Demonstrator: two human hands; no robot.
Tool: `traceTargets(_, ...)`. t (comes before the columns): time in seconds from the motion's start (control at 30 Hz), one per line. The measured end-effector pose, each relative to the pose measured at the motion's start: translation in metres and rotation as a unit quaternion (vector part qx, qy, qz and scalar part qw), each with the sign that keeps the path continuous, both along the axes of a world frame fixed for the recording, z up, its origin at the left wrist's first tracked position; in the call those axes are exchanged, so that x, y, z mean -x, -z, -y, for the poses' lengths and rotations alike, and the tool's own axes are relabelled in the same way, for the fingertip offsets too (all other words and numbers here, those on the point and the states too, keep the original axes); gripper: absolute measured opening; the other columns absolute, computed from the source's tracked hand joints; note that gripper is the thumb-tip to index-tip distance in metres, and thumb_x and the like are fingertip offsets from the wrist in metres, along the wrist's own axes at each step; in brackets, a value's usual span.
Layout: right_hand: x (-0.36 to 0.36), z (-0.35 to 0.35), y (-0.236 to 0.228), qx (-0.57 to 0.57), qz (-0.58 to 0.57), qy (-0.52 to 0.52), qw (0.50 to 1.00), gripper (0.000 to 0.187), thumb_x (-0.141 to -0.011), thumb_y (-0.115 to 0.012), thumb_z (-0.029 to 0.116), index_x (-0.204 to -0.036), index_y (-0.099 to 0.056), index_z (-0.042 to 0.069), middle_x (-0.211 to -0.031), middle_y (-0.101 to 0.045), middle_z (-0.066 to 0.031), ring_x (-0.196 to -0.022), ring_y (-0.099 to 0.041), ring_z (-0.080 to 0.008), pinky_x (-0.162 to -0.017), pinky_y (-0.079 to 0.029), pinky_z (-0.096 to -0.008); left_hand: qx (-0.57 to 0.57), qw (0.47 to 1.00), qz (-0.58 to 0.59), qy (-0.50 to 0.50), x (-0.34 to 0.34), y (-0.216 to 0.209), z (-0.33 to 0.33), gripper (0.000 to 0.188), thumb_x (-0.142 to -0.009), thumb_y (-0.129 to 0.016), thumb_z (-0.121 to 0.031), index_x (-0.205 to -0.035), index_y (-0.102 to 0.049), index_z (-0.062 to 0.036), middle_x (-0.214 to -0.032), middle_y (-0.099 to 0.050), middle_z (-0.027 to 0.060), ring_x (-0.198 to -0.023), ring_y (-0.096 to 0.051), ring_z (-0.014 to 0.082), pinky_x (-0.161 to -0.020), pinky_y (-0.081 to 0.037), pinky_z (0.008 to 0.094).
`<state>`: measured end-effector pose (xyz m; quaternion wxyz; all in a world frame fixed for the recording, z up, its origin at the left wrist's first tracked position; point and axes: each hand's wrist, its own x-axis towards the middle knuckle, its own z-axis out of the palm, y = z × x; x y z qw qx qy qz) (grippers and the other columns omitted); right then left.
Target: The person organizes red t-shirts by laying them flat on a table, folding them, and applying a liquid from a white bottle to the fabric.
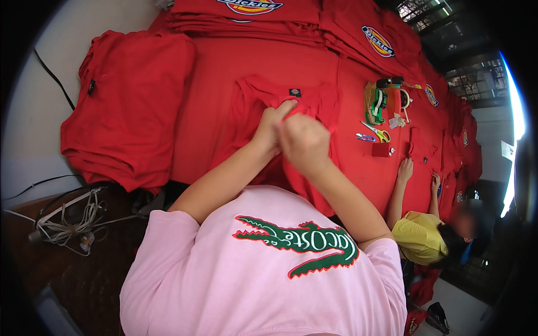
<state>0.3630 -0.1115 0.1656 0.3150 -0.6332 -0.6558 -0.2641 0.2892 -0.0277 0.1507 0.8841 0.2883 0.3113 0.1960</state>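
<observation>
Head view, looking down: both hands meet on a red shirt (291, 120) spread at the counter's (33, 112) near edge. The left hand (273, 124) has its grip pinched shut on a fold of the fabric; the right hand (305, 143) is fisted on the cloth just beside it. A stack of folded red shirts (131, 106) lies toward the left edge, scissors (376, 133) to the right.

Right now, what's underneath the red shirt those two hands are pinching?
The red shirt lies on more red fabric covering the table. The left hand and right hand grip its collar; the tabletop beneath is hidden.

bright even light, window glare right, fisheye-bent edges
</observation>
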Motion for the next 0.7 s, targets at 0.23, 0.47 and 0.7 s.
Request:
traceTargets(0.23, -0.033, -0.012, 0.011, 0.035, -0.073, 0.086, 0.993, 0.030, -0.092, -0.073, 0.019, -0.072, -0.055, 0.006, -0.067, -0.054, -0.0127, -0.056, -0.055, -0.0325, -0.051, -0.045, -0.0446, -0.058, 0.998, 0.014, 0.009, -0.012, 0.037, 0.014, 0.027, -0.105, -0.056, -0.031, -0.096, -0.063, -0.0068, -0.085, -0.060, -0.0005, -0.079, -0.057, 0.0095, -0.068, -0.047, 0.0342)
traceTargets(0.47, -0.041, -0.015, 0.011, 0.074, -0.074, 0.148, 0.983, 0.033, -0.097, -0.069, 0.024, -0.071, -0.056, 0.009, -0.065, -0.055, -0.0087, -0.056, -0.058, -0.0292, -0.050, -0.048, -0.0412, 0.021, 0.998, -0.060, 0.003, -0.013, 0.049, 0.016, 0.027, -0.108, -0.049, -0.029, -0.103, -0.066, -0.0084, -0.093, -0.066, 0.0031, -0.087, -0.064, 0.0144, -0.074, -0.052, 0.0364)
traceTargets(0.7, -0.023, -0.005, 0.024, 0.091, -0.115, 0.085, 0.985, 0.036, -0.096, -0.070, 0.023, -0.071, -0.051, 0.006, -0.067, -0.053, -0.0138, -0.058, -0.055, -0.0342, -0.051, -0.044, -0.0432, 0.067, 0.998, -0.007, -0.020, -0.010, 0.043, 0.015, 0.026, -0.103, -0.059, -0.029, -0.093, -0.065, -0.0064, -0.083, -0.062, 0.0032, -0.076, -0.059, 0.0107, -0.071, -0.051, 0.0350)
